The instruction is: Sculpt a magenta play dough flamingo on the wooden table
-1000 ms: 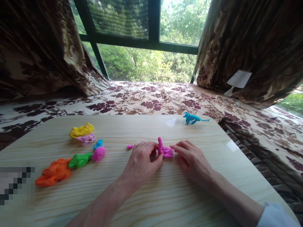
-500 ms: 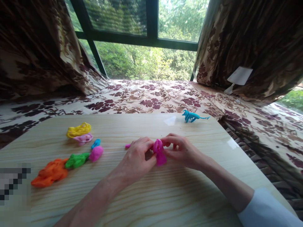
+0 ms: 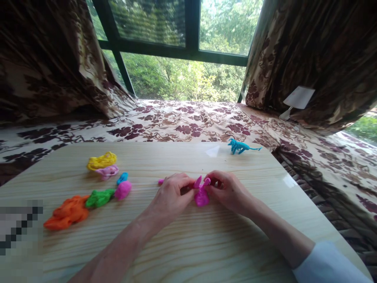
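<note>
Between my two hands is a magenta modelling clay figure (image 3: pixel 202 197), rounded below with two ear-like prongs standing up and apart. My left hand (image 3: pixel 176 192) pinches its left side near the base of one prong. From the other side, my right hand (image 3: pixel 228 190) has thumb and fingers closed on the right prong. A small magenta clay piece (image 3: pixel 160 181) lies on the table just beyond my left hand, partly covered by it. The tips of several fingers are hidden behind the figure.
On the table (image 3: pixel 165 251), to the left, lie lumps of orange clay (image 3: pixel 69 212), green clay (image 3: pixel 99 198), pink clay (image 3: pixel 123 190), blue clay (image 3: pixel 122 178), pale pink clay (image 3: pixel 107 171) and yellow clay (image 3: pixel 101 160). A blue clay animal (image 3: pixel 240 146) stands at the far right edge. Behind is a white lamp (image 3: pixel 299 97).
The figure's top, earlier pressed together in a loop, is now parted into two separate prongs. Both hands stay close to it. The whole view has shifted slightly.
</note>
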The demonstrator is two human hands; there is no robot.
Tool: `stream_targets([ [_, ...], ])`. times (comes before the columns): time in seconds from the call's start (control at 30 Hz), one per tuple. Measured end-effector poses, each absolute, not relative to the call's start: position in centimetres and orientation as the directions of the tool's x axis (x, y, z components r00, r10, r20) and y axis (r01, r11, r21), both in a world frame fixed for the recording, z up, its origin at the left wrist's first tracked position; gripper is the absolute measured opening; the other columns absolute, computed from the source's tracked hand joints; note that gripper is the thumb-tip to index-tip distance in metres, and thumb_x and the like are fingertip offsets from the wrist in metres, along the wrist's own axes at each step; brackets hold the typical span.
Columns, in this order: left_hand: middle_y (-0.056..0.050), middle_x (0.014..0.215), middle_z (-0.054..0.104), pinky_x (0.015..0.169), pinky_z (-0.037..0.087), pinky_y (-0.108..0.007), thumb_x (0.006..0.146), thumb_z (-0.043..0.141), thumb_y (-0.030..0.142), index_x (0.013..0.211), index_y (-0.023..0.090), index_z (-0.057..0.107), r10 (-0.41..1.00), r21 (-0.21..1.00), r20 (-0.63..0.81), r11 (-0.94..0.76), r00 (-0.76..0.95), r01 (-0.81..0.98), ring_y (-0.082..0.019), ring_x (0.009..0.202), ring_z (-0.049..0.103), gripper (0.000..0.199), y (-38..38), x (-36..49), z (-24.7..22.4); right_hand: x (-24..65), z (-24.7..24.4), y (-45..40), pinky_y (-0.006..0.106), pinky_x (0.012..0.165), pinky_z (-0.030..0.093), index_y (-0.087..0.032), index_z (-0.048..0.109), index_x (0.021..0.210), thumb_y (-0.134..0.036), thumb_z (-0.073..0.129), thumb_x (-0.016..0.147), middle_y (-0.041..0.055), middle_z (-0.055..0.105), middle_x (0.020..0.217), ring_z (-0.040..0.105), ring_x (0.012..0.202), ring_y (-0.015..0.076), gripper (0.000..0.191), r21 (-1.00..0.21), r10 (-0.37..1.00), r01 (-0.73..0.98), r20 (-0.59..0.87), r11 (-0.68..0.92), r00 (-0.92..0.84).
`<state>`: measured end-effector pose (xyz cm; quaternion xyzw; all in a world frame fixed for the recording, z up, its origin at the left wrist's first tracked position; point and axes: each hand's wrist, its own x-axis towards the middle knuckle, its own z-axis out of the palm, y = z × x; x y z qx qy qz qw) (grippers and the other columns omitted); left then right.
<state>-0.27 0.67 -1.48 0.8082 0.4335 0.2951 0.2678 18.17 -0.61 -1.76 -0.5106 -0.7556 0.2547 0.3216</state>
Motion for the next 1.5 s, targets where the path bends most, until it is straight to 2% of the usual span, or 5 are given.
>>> stream_targets([
  [0.4, 0.0, 0.084, 0.061, 0.068, 0.045, -0.021, 0.073, 0.056, 0.03, 0.101, 0.025, 0.061, 0.897, 0.758, 0.227, -0.408, 0.38, 0.509, -0.012, 0.077, 0.056, 0.029, 0.3, -0.1, -1.0, 18.1, -1.5, -1.1, 0.018, 0.056, 0.036, -0.019, 0.061, 0.088, -0.023, 0.054, 0.078, -0.001, 0.057, 0.076, 0.049, 0.062, 0.0082, 0.013, -0.698, 0.915, 0.596, 0.261, 0.398, -0.307],
  [0.57, -0.001, 0.084, 0.06, 0.07, 0.045, -0.021, 0.079, 0.05, 0.03, 0.099, 0.023, 0.062, 0.882, 0.776, 0.294, -0.445, 0.368, 0.447, -0.011, 0.076, 0.055, 0.024, 0.1, 0.2, -0.5, 18.1, -1.6, -0.9, 0.018, 0.055, 0.035, -0.018, 0.06, 0.084, -0.022, 0.053, 0.078, -0.0021, 0.056, 0.071, 0.048, 0.06, 0.0077, 0.011, -0.723, 0.926, 0.58, 0.262, 0.375, -0.271],
  [1.07, 0.0, 0.082, 0.064, 0.069, 0.045, -0.021, 0.078, 0.05, 0.028, 0.096, 0.021, 0.064, 0.915, 0.832, 0.229, -0.361, 0.332, 0.421, -0.012, 0.076, 0.057, 0.023, 0.3, 0.0, -0.7, 18.2, -2.3, -0.6, 0.019, 0.053, 0.039, -0.018, 0.06, 0.09, -0.026, 0.056, 0.076, -0.0027, 0.059, 0.067, 0.049, 0.057, 0.0084, 0.016, -0.761, 0.943, 0.557, 0.256, 0.332, -0.212],
  [1.2, 0.0, 0.081, 0.06, 0.067, 0.046, -0.02, 0.077, 0.052, 0.029, 0.095, 0.02, 0.062, 0.921, 0.828, 0.238, -0.358, 0.309, 0.431, -0.011, 0.074, 0.056, 0.023, 0.1, 0.1, -0.4, 18.4, -1.1, -0.7, 0.021, 0.058, 0.043, -0.02, 0.058, 0.103, -0.028, 0.059, 0.076, 0.0019, 0.06, 0.086, 0.055, 0.07, 0.011, 0.029, -0.723, 0.912, 0.559, 0.357, 0.405, -0.199],
  [1.5, 0.0, 0.078, 0.059, 0.071, 0.044, -0.021, 0.079, 0.05, 0.027, 0.099, 0.02, 0.062, 0.899, 0.804, 0.298, -0.418, 0.321, 0.423, -0.01, 0.073, 0.056, 0.025, 0.0, 0.4, 0.2, 18.5, -0.9, -0.6, 0.022, 0.058, 0.043, -0.017, 0.063, 0.09, -0.026, 0.051, 0.083, 0.0025, 0.058, 0.079, 0.055, 0.066, 0.0103, 0.016, -0.715, 0.879, 0.52, 0.435, 0.468, -0.193],
])
